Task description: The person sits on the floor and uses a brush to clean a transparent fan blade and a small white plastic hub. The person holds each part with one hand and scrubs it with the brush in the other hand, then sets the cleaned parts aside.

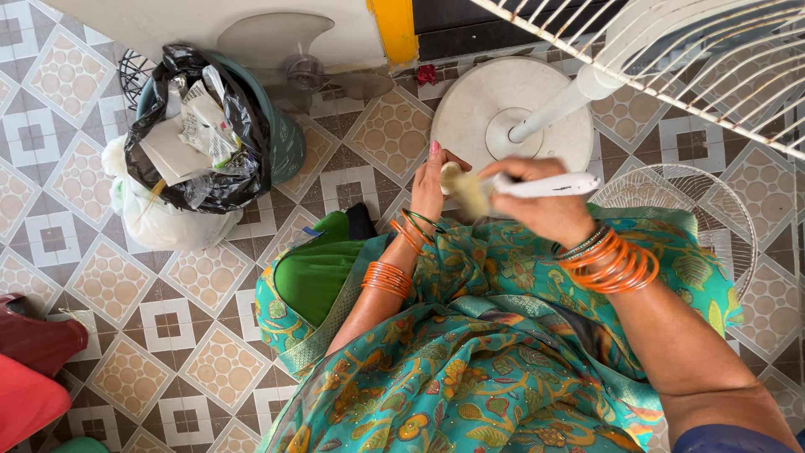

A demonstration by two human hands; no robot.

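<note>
My right hand (pixel 549 205) grips a white-handled brush (pixel 545 184) that lies across my lap, its pale bristle end (pixel 465 191) blurred. My left hand (pixel 429 186) is raised with the palm against the bristle end and the fingers straight. Both wrists wear orange bangles (pixel 612 264). Beneath my hands lies my teal patterned garment (pixel 470 335). Just beyond my hands stands the round white base of a pedestal fan (pixel 465 113) with its white pole (pixel 558 105).
A white wire fan grille (pixel 713 59) hangs at the top right, another grille (pixel 713 210) lies on the tiled floor at the right. A bin with a black bag of rubbish (pixel 205 126) stands at the left. Fan blades (pixel 277 42) lie at the top. Red items (pixel 29 361) sit far left.
</note>
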